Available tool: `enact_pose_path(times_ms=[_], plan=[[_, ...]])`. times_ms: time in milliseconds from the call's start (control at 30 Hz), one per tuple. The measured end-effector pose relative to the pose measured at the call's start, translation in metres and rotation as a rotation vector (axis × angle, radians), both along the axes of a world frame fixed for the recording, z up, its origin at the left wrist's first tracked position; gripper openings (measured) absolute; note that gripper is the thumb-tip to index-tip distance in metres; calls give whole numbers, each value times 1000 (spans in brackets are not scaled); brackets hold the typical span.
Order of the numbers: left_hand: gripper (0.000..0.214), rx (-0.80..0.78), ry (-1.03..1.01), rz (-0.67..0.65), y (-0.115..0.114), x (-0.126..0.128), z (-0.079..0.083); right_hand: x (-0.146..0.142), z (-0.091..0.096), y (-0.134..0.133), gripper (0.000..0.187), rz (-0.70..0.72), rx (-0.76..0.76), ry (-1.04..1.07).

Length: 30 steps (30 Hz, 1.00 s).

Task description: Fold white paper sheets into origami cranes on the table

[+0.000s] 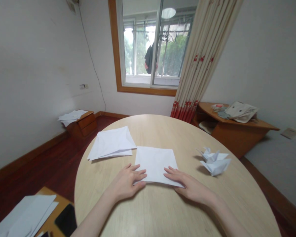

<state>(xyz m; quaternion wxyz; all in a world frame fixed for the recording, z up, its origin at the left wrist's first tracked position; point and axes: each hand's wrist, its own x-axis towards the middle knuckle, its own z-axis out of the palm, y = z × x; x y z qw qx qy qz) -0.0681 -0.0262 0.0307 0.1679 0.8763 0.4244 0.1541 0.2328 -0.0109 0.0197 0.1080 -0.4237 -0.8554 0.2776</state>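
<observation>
A white sheet of paper lies on the round wooden table, its near edge towards me. On its near left corner rests my left hand, fingers spread over the top and thumb along the near edge. My right hand lies on the near right corner with its fingers stretched out flat. To the left is a stack of white paper, with one corner close to the sheet. Folded paper cranes stand together to the right of my right hand.
At lower left, more white paper and a dark flat object lie on a wooden surface. A small cabinet with papers stands beyond the table. At right, a wooden desk holds a cloth bag. A curtain hangs beside the window.
</observation>
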Motion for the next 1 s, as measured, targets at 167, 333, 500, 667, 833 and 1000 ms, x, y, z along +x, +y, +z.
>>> enact_pose_path(times_ms=[167, 333, 500, 667, 833, 1000], plan=[[48, -12, 10, 20, 0, 0, 1, 2, 3, 1, 46, -47, -74, 97], [56, -52, -8, 25, -5, 1, 7, 0, 22, -4, 39, -125, -128, 147], [45, -128, -121, 93, -7, -2, 10, 0, 32, -8, 39, -202, -73, 195], [30, -122, -139, 112, -4, -2, 9, 3, 31, -7, 38, -232, -4, 158], [32, -99, -168, 225, -3, 1, 1, 4, 28, -4, 38, -266, 72, 131], [30, -135, -246, 373, -4, 5, -4, 5, 23, -2, 36, -324, 98, 190]])
